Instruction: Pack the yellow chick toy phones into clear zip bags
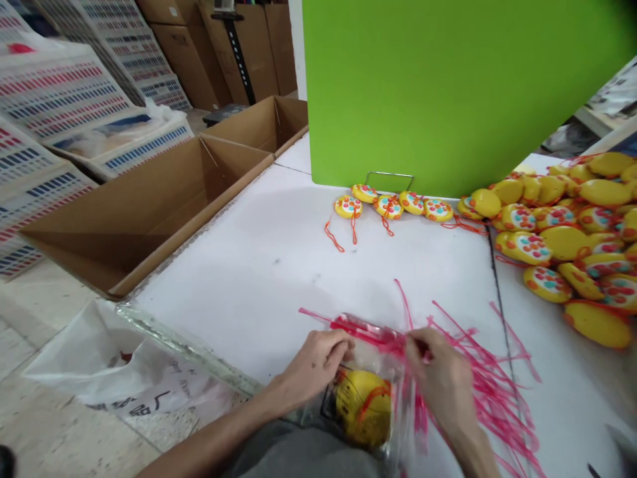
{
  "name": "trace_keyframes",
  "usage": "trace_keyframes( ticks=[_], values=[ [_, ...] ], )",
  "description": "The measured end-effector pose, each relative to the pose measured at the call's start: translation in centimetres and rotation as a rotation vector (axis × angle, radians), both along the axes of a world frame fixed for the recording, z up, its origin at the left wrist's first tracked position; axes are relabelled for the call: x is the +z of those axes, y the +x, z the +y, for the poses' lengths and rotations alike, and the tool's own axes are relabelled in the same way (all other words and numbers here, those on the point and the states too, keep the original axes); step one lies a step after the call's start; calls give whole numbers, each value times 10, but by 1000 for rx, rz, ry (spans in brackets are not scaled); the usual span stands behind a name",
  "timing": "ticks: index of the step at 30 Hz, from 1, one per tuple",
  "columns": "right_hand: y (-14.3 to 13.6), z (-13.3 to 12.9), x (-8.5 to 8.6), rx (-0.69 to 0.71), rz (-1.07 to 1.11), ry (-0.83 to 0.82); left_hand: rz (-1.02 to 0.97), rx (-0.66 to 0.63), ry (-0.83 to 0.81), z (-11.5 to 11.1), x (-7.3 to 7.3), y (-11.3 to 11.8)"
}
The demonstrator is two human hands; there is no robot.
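Observation:
A clear plastic bag [371,348] lies at the table's front edge, close to my body. Inside it is a yellow, rounded ornament [365,408] with an orange cord. Along the bag's upper edge runs a bright pink strip [365,334]. My left hand [318,362] is closed, thumb and fingers pinched on the bag's left side. At the other end, my right hand [442,375] is closed on the bag's upper right edge, where the pink strip meets it; its fingertips are partly hidden. Loose pink strips [490,385] lie tangled beside and under my right hand.
Several yellow ornaments with dotted fronts [389,207] lie before a green board [423,93]. A large pile of them [565,242] fills the right side. Cardboard boxes [164,219] line the left edge, with a white bag [124,365] below and plastic crates [54,86] beyond.

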State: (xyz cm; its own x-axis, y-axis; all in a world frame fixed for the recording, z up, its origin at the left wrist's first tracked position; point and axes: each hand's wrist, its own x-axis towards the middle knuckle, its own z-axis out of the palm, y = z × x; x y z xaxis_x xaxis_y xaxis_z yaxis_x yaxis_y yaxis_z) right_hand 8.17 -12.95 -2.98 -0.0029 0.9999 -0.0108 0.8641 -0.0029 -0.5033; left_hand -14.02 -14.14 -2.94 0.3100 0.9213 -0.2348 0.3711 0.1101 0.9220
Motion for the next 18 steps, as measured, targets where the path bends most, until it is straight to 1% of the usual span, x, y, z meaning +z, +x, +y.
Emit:
trace_keyframes(
  ticks=[3,4,6,8,9,11,13,14,15,16,18],
  values=[
    [79,-8,-7,-345,-205,-177,-117,26,-60,4,-4,-8],
    [104,-14,-9,-406,-269,-237,-161,31,-83,5,-6,-9],
    [144,-28,-14,-459,-390,-324,-260,50,-144,7,-9,-8],
    [169,-43,-18,-402,-419,-358,-353,81,-220,8,-12,-6],
    [175,-48,-19,-357,-405,-332,-390,100,-255,8,-13,-4],
    [174,-56,-17,-279,-351,-193,-432,135,-311,8,-13,-2],
    [159,-55,-8,-273,-275,-41,-459,153,-348,7,-13,-2],
    [146,-53,-3,-263,-202,-14,-470,158,-361,6,-12,-1],
    [131,-49,3,-238,-108,-28,-480,164,-372,5,-11,-1],
    [113,-44,9,-193,8,-77,-488,170,-381,5,-11,-1],
    [76,-31,16,-51,236,-224,-495,180,-387,4,-11,-1]
  ],
)
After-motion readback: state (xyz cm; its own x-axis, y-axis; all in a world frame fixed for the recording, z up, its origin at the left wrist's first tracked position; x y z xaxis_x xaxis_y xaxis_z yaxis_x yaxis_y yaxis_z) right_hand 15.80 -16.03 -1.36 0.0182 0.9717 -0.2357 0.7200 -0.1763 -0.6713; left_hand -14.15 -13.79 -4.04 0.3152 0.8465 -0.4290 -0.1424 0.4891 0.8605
